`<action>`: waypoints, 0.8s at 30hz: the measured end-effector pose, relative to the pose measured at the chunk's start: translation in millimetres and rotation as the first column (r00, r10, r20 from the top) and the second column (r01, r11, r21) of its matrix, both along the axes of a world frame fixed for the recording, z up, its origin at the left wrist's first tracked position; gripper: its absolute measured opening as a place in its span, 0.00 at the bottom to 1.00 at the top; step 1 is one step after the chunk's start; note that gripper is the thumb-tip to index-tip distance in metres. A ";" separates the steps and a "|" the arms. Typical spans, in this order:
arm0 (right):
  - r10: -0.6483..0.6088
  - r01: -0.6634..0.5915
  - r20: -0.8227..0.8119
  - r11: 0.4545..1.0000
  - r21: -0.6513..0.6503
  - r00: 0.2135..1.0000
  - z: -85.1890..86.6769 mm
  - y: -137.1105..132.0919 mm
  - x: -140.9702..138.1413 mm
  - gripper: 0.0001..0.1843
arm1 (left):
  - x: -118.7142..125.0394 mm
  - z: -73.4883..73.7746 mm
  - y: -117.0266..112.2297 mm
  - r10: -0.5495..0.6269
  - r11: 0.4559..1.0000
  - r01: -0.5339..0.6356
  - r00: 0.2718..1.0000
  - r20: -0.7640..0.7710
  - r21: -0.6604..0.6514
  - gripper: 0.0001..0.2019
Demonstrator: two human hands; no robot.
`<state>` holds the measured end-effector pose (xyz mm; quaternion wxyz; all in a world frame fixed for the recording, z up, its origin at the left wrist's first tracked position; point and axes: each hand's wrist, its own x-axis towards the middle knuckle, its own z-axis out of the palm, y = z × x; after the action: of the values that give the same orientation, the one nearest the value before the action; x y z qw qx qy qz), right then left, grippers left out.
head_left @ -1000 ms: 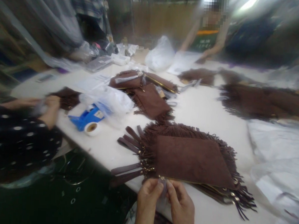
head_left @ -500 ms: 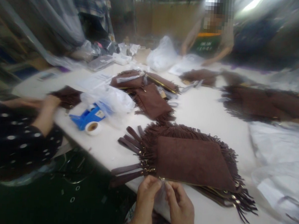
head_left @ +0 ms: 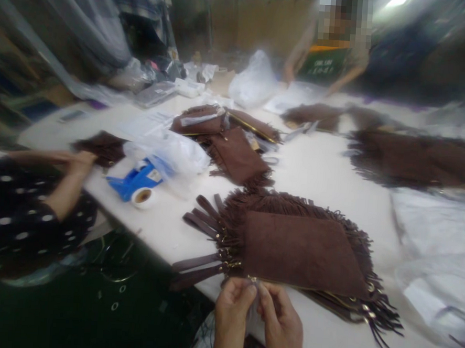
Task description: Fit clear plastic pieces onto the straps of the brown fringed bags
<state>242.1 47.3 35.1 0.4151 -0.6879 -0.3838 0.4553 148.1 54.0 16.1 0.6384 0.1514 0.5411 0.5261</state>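
Observation:
On top of a stack of dark brown fringed pouches lies a flat suede-like pouch (head_left: 302, 252) with a gold zipper along its near edge. At that edge's left end my left hand (head_left: 232, 313) and my right hand (head_left: 281, 319) are closed in pinches, thumbs nearly meeting. Between them is the zipper pull (head_left: 252, 278), with a pale, see-through strip hanging below it, mostly hidden by my fingers. Brown wrist straps (head_left: 201, 222) with gold fittings stick out to the left of the stack.
A blue tape dispenser (head_left: 135, 181) with a tape roll and plastic bags stand left of the stack. More brown pouches (head_left: 237, 156) lie beyond and to the right. White bags (head_left: 437, 234) cover the right side. A co-worker's hands (head_left: 79, 162) handle a brown piece at left; another person stands across.
My fingertips have drawn closer together at the zipper pull, covering more of the pale strip. The pouch stack stays in place; the view has shifted slightly.

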 end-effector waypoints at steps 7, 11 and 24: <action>-0.066 0.063 -0.237 0.998 -0.020 0.969 0.7 0.1 -3.1 0.18 | 3.3 6.3 4.7 -0.001 0.999 0.007 0.990 -0.141 0.047 0.11; -0.026 0.028 -0.153 1.000 0.010 0.988 0.0 -1.2 -4.4 0.17 | 2.2 9.3 0.9 -0.035 0.995 0.065 0.931 -0.363 0.072 0.11; 0.058 -0.139 0.280 0.950 0.280 0.958 -9.9 -8.5 -5.8 0.15 | -11.8 20.6 1.1 -0.178 0.974 0.219 0.902 -0.393 0.059 0.11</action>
<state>236.3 38.8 25.2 0.4344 -0.6528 -0.5345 0.3153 136.3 55.1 36.8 0.5614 0.3384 0.6100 0.4452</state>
